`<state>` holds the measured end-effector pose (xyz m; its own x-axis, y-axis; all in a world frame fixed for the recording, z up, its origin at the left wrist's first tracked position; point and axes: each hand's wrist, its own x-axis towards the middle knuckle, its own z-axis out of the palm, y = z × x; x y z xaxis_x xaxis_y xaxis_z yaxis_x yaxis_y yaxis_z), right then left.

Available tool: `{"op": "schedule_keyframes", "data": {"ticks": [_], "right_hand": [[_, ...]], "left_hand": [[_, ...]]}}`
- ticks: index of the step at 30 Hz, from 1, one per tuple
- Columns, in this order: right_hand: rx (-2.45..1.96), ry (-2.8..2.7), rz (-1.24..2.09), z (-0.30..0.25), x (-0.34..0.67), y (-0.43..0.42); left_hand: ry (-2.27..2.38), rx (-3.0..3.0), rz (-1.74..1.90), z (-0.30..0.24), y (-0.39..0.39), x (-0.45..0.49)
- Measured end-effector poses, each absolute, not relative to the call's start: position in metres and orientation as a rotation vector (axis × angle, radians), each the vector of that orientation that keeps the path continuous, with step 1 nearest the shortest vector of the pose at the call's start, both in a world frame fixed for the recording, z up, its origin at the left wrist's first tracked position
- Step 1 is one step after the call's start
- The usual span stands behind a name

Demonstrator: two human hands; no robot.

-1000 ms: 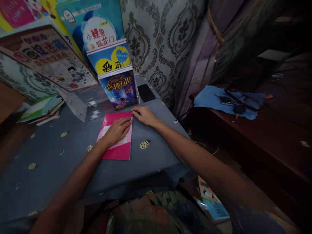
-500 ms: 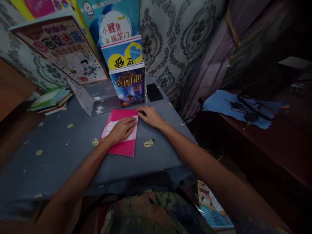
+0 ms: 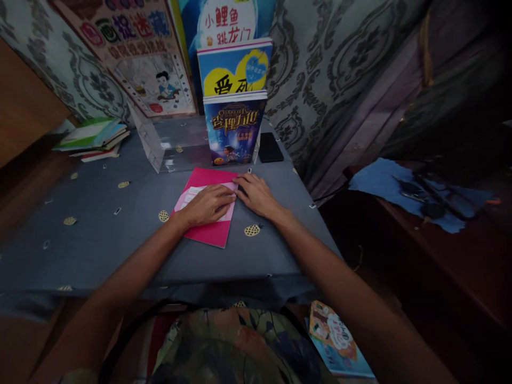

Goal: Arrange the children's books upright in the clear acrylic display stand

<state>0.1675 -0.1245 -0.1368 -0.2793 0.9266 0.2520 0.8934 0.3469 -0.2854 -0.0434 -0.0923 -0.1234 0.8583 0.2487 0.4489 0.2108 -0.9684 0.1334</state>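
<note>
A pink booklet (image 3: 210, 232) lies flat on the grey-blue tablecloth (image 3: 120, 240). My left hand (image 3: 208, 205) rests palm down on the booklet's cover, fingers stretched out. My right hand (image 3: 258, 194) lies flat on the cloth at the booklet's right edge, its fingertips touching that edge near the top corner. Just behind the booklet stands a dark blue book (image 3: 234, 130) in a clear plastic stand (image 3: 168, 146), with a blue and yellow book (image 3: 236, 69) behind it.
A black phone (image 3: 270, 147) lies to the right of the stand. A pile of thin books (image 3: 94, 140) sits at the far left. Large picture books lean on the patterned wall. A dark wooden bench with a blue cloth (image 3: 404, 189) stands right. Another book (image 3: 338, 346) lies on the floor.
The camera has swung so the scene shifted rightward and up in view. My right hand slid slightly nearer along the booklet's edge; the left hand stays on the cover.
</note>
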Motion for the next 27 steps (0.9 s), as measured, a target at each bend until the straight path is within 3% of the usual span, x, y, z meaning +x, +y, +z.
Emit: {"op": "schedule_keyframes", "data": {"ticks": [27], "right_hand": [[-1.637,-2.268,0.112,-0.143,0.164,-0.136]], "left_hand": [[0.338,2.974,0.488,-0.102,-0.11,-0.057]]}}
